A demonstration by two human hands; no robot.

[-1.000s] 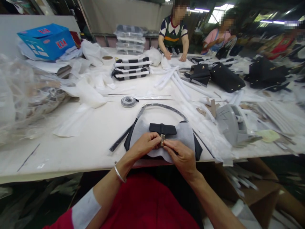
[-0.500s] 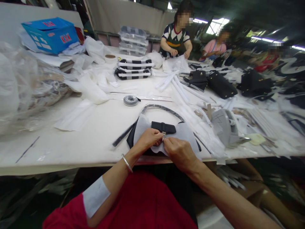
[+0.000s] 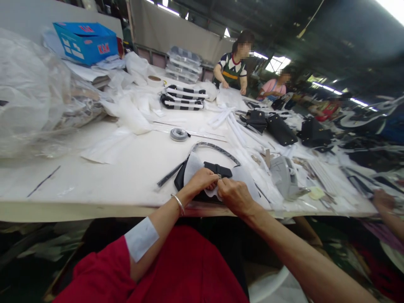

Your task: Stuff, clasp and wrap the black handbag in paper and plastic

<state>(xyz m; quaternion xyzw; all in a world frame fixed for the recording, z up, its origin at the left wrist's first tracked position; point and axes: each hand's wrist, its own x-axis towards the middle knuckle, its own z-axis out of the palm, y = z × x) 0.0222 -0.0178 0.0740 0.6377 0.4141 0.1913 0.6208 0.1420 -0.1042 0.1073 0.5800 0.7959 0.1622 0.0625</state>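
A black handbag (image 3: 180, 176) lies near the table's front edge, with white protective sheet (image 3: 193, 164) over its front and a wrapped handle (image 3: 217, 146) arching behind. Its dark flap strap (image 3: 217, 169) shows through the sheet. My left hand (image 3: 204, 180) is closed at a small metal clasp (image 3: 219, 176) below the strap, fingers pinched. From the other side my right hand (image 3: 235, 193) pinches the same clasp, its fingertips nearly meeting the left ones. The fingers hide most of the clasp.
A grey tape dispenser (image 3: 282, 174) stands right of the bag, a rolled strap (image 3: 179, 134) behind it. Plastic bags (image 3: 28, 97) and a blue box (image 3: 91, 46) fill the left. Black handbags (image 3: 280, 129) lie to the right. Co-workers sit beyond; another person's hand (image 3: 383, 200) is at far right.
My view has turned a little and tilted, shifting the scene. Both hands stay pinched at the clasp. A person's hand and arm now show at the far right.
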